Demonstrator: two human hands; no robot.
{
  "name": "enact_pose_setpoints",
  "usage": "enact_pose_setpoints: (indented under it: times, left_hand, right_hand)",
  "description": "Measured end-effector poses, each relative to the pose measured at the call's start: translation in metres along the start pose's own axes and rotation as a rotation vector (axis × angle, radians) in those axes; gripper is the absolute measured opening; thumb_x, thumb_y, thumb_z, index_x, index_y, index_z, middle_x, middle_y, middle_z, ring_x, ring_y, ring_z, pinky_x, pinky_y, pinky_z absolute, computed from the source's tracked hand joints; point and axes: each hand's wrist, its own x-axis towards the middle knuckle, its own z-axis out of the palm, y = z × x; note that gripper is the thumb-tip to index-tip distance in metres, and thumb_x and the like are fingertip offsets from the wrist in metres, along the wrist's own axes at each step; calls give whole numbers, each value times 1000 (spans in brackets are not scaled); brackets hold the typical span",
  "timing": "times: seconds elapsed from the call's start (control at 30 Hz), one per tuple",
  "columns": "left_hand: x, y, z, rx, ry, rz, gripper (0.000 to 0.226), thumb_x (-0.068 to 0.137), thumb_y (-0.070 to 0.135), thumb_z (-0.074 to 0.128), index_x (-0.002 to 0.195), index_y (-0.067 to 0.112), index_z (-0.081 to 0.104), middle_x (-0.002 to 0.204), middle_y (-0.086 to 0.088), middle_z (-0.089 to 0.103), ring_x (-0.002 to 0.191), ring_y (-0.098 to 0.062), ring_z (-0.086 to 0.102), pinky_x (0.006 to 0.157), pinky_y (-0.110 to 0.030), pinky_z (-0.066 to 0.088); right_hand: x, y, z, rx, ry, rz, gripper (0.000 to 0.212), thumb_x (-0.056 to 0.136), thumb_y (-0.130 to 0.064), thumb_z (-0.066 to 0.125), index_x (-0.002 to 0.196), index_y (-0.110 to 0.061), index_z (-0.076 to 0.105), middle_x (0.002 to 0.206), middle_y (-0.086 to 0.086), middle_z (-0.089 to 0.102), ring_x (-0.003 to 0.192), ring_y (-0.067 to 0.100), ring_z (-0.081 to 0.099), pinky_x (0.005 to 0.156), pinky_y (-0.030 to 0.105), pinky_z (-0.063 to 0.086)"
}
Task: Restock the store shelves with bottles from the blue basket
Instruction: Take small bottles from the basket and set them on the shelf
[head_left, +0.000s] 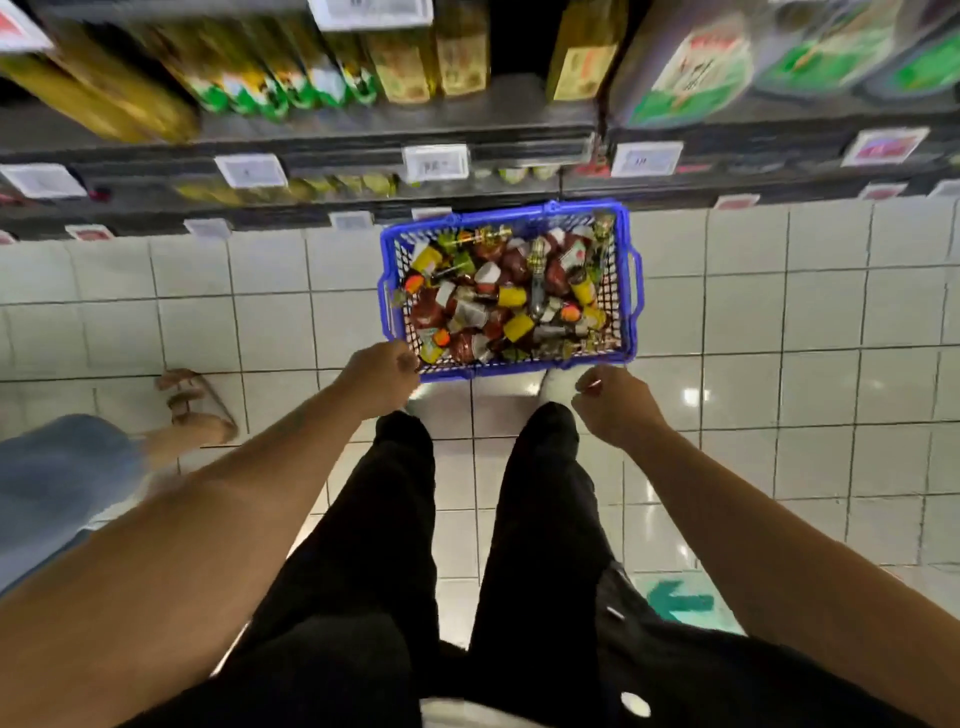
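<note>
I see the blue basket (509, 291) on the floor at frame centre, full of bottles (511, 296), below the shelves (311, 130). My 2 hands, left hand (382, 376) and right hand (615, 402), hover loosely curled and empty (nothing gripped yet). Next I should pick 1 bottle.

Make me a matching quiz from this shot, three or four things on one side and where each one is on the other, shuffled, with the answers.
Things:
1. blue basket
2. left hand
3. green arrow
4. sandalled foot

Places:
A. on the tile at far left
B. on the floor below the shelves, full of bottles
C. at the basket's near left corner
D. on the floor by the right leg

Pairs: 1-B, 2-C, 3-D, 4-A
</note>
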Motion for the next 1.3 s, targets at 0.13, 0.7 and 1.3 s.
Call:
enact_pose_setpoints:
  times: [0.13, 0.7, 1.3]
  left_hand:
    - [47, -28, 42, 20, -53, -38, 11, 96, 27, 58, 96, 17, 55, 103, -10, 63, 92, -27, 55, 72, -30, 36]
    - [215, -44, 135, -197, 147, -6, 65, 83, 30, 76, 140, 25, 45, 106, 4, 58, 95, -20, 53, 74, -30, 42]
    - [223, -1, 144, -425, 414, 230, 24, 88, 14, 68, 111, 9, 62, 90, 3, 60, 88, -12, 61, 72, -23, 53]
  right_hand:
    - [54, 19, 40, 18, -64, 53, 26, 89, -22, 66, 116, -22, 65, 116, 3, 67, 92, 18, 58, 60, 17, 39]
    - [242, 1, 72, -168, 122, -327, 32, 86, -24, 66, 117, -15, 66, 97, -1, 66, 83, 20, 60, 59, 16, 40]
    - [358, -47, 38, 113, 372, -271, 37, 97, -37, 61, 129, -18, 59, 111, -1, 63, 100, 18, 59, 76, 22, 38]
